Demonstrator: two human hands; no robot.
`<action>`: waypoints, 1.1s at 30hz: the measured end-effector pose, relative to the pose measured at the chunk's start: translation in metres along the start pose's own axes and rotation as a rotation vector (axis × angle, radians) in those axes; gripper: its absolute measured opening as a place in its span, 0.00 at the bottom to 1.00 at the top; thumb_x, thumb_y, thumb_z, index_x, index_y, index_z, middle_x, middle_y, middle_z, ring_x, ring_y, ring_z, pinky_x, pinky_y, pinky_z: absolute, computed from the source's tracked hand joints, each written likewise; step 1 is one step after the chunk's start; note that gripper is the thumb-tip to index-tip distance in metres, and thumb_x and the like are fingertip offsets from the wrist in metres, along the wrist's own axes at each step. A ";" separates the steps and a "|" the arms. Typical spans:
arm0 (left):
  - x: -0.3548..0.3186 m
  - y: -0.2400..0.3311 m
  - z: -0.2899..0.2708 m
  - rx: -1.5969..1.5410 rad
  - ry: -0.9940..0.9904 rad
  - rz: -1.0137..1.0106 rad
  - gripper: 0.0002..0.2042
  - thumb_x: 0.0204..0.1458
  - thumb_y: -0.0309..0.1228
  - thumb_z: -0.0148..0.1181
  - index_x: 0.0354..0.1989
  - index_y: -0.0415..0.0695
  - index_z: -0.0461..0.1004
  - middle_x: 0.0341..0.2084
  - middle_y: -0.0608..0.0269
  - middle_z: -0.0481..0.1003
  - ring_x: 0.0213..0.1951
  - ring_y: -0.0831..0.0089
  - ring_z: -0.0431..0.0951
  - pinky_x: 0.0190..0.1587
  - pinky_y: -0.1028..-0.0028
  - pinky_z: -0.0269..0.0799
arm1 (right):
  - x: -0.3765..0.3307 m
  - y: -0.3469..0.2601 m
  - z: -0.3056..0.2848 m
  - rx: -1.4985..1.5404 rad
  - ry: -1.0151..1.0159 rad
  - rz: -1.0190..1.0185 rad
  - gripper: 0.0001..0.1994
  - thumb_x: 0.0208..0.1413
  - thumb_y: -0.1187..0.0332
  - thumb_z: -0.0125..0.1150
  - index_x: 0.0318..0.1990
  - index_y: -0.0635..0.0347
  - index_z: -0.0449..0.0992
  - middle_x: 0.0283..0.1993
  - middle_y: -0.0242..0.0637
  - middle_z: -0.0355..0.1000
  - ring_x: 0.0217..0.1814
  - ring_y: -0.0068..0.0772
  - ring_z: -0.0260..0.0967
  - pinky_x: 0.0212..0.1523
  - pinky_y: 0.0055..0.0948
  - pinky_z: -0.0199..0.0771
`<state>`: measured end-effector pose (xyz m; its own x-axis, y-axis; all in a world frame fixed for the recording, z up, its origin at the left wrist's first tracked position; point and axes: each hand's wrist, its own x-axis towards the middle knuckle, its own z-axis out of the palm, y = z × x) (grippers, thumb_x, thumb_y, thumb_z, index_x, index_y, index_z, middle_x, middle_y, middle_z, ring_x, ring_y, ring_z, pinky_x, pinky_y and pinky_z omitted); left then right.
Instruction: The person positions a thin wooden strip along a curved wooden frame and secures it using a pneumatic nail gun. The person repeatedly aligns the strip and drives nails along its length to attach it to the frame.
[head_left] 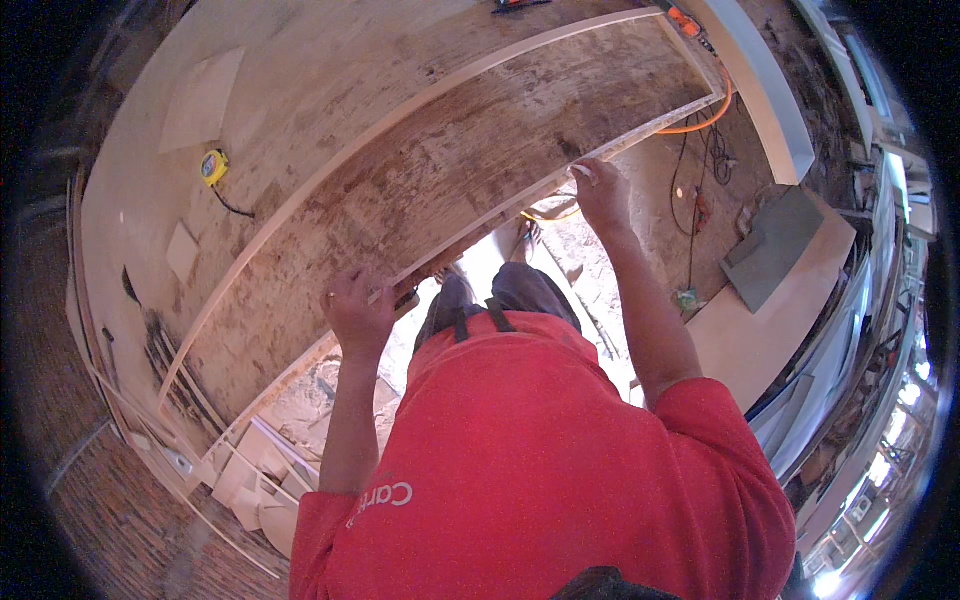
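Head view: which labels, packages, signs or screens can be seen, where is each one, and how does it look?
Shirt print: pale lettering low on the red shirt, near the left sleeve.
Tape measure: small yellow case with a dark label patch, on the workbench at upper left.
No packages, signs or screens.

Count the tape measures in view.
1. A yellow tape measure lies on the pale board, up left, well apart from both hands, which grip the edge of the stained panel. Others may be hidden.
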<state>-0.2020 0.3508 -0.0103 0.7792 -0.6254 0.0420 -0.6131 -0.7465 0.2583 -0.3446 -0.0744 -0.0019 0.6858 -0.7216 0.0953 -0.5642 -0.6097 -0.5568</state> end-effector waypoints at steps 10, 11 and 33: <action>-0.034 0.026 -0.017 -0.041 -0.011 0.096 0.24 0.52 0.43 0.65 0.56 0.46 0.76 0.52 0.58 0.74 0.57 0.62 0.73 0.61 0.47 0.54 | -0.017 -0.022 0.020 -0.028 -0.040 -0.155 0.07 0.57 0.66 0.67 0.42 0.55 0.83 0.37 0.47 0.79 0.42 0.53 0.78 0.45 0.46 0.78; -0.036 0.026 -0.014 -0.035 -0.025 0.087 0.25 0.52 0.43 0.65 0.56 0.46 0.75 0.52 0.58 0.74 0.57 0.63 0.73 0.61 0.46 0.53 | -0.020 -0.027 0.021 -0.014 -0.046 -0.154 0.07 0.57 0.66 0.67 0.42 0.55 0.82 0.37 0.47 0.79 0.42 0.53 0.78 0.45 0.46 0.78; -0.089 0.013 -0.011 0.056 0.193 -0.047 0.25 0.50 0.44 0.67 0.56 0.49 0.77 0.49 0.62 0.73 0.55 0.62 0.70 0.60 0.48 0.50 | -0.050 -0.054 0.000 0.298 -0.128 0.120 0.13 0.57 0.64 0.71 0.44 0.62 0.85 0.41 0.46 0.83 0.44 0.37 0.83 0.47 0.34 0.79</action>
<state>-0.2778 0.3991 -0.0005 0.8143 -0.5386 0.2166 -0.5777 -0.7885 0.2110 -0.3489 -0.0054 0.0231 0.6851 -0.7241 -0.0794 -0.4984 -0.3865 -0.7760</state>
